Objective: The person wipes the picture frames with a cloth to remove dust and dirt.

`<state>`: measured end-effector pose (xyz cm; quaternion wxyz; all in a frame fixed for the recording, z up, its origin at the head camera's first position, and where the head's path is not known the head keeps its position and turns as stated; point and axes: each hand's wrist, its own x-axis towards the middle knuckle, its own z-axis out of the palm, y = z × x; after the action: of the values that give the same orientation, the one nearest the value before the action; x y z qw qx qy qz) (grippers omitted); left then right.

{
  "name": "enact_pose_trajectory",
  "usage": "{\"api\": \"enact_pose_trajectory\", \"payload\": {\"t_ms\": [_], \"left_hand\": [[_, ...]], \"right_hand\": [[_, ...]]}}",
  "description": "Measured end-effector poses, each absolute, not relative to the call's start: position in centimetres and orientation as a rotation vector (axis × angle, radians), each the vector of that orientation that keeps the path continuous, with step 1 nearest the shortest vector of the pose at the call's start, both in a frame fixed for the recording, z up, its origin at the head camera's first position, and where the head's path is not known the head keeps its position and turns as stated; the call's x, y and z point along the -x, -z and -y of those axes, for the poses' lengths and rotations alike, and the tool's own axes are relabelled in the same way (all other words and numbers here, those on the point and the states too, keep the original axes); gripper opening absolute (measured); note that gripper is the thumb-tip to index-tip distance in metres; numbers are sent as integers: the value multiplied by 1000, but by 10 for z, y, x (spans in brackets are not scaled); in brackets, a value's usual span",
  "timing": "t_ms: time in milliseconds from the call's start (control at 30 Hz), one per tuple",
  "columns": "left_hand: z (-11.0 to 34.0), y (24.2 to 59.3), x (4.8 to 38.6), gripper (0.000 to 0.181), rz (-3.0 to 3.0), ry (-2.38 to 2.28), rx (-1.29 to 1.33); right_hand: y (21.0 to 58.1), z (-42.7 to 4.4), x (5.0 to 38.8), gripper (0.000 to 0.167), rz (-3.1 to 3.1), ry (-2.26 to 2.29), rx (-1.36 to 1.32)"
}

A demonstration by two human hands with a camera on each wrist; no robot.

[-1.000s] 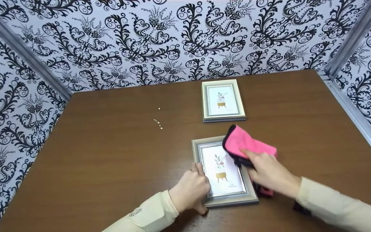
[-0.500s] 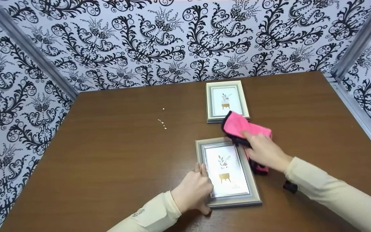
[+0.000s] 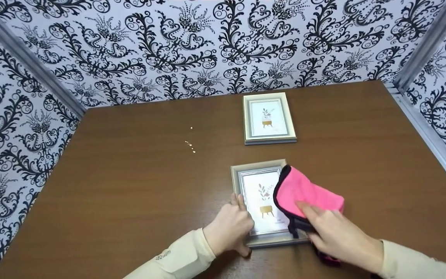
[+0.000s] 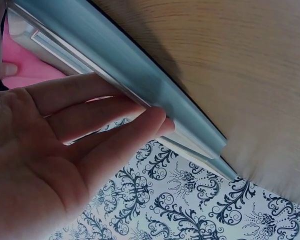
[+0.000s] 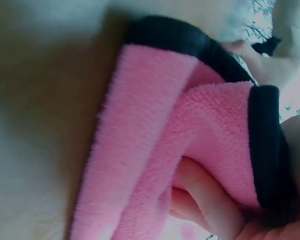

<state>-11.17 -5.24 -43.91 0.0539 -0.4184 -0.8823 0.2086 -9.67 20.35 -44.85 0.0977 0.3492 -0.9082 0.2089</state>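
I find that my right hand [image 3: 337, 234] has just drawn the pink cloth [image 3: 302, 190] back towards me: half a second ago its tip overlapped the lower edge of the far picture frame [image 3: 268, 118], and it now lies across the right side of the near picture frame [image 3: 263, 199], covering much of the right border and part of the picture's right margin. The far frame is now clear of the cloth. I judge this a wiping stroke along the right border, with the work in progress; whether the surface is clean I cannot tell. The near frame lies flat on the table [image 3: 130, 174], in front of the far one and apart from it. My right forearm enters from the lower right, and that hand grips the bunched cloth, two fingers tucked into its folds. My left hand [image 3: 229, 223] remains at the frame's left edge, its forearm coming from the lower left; the fingers are nearly straight, fingertips against the edge, thumb at the near left corner, bracing the frame without wrapping round it.
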Motion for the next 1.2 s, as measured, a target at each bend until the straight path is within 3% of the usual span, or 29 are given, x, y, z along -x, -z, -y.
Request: {"api": "enact_pose_trajectory", "payload": {"t_ms": [200,400,700,1033,1200], "left_hand": [[53,438,112,64,2677,-652,1274],[53,437,112,61,2674,-648,1258],[54,437,111,66,2698,-636,1255],[54,440,111,53,2676,-587,1250],[54,441,112,62,2628,-652,1229]], "right_hand": [[453,-209,106,70,2629,-384,-1116],[455,-209,154,76,2653,-260,-1168],[447,-200,214,62,2664,-161,-1283],[439,-210,187,62,2568,-91,-1610],[431,-219,156,65,2468,-156,-1791]]}}
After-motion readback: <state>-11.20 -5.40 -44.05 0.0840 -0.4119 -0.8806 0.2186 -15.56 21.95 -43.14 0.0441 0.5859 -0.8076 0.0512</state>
